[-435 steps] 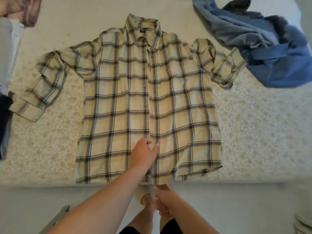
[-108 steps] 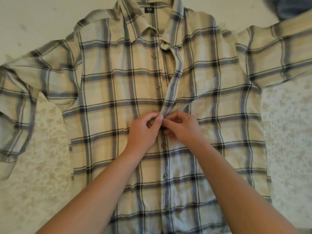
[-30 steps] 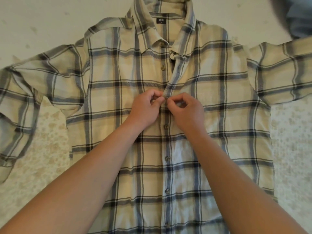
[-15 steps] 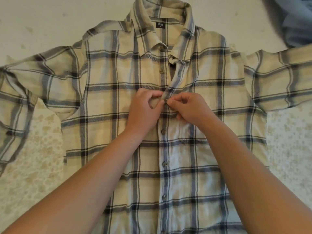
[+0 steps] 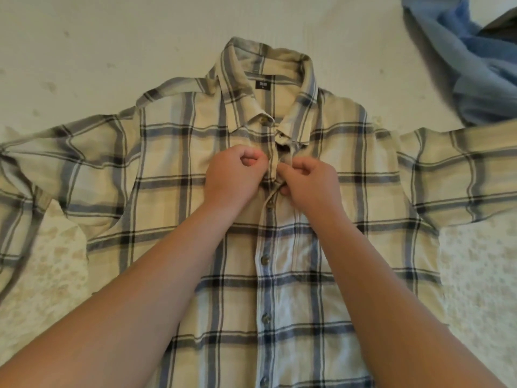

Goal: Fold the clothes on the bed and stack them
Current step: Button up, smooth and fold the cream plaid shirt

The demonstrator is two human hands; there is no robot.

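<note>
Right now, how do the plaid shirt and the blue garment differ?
The plaid shirt lies spread flat with sleeves out; the blue garment sits crumpled at the far right. Both hands, left and right, pinch the shirt's placket; nothing touches the garment. Both lie on the bed.

Only bit of print I can spot is a small dark neck tag (image 5: 262,85) sewn inside the collar of the plaid shirt (image 5: 179,175), with tiny pale marks on it that look like two little blocks and maybe one more character under them. From my feed it's way too small and soft to actually read, so I can't give a brand or a size. Nothing else has lettering I can make out, not the blue garment (image 5: 458,65) in the corner or the bed cover (image 5: 84,37)
</note>
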